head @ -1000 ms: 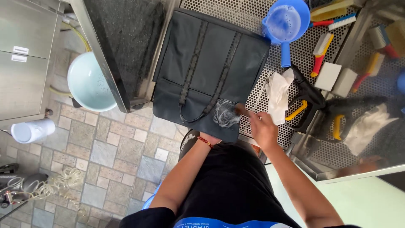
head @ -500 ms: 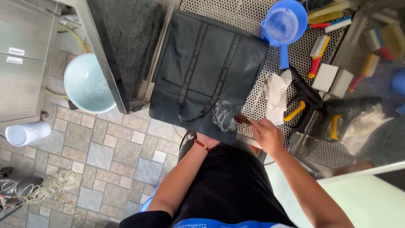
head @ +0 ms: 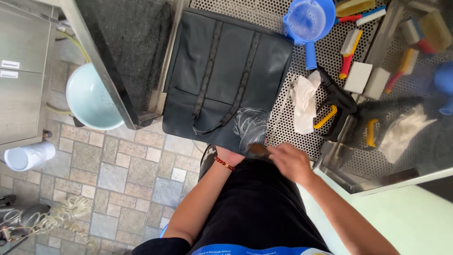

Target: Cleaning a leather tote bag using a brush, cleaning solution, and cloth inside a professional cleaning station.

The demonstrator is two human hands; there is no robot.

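Right hand holds a brush at the dark bag's one soapy corner; left hand steadies the edge, grip hidden; the rest looks unscrubbed.

Black apron over blue garment; dark short sleeve; red bead bracelet on left wrist.

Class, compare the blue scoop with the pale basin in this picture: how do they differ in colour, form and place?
The blue scoop is deep blue; the pale basin is light aqua. The scoop has a straight handle; the basin shows none. The scoop lies on the perforated metal worktop; the basin sits lower, beside the dark counter. Both are round, open vessels.
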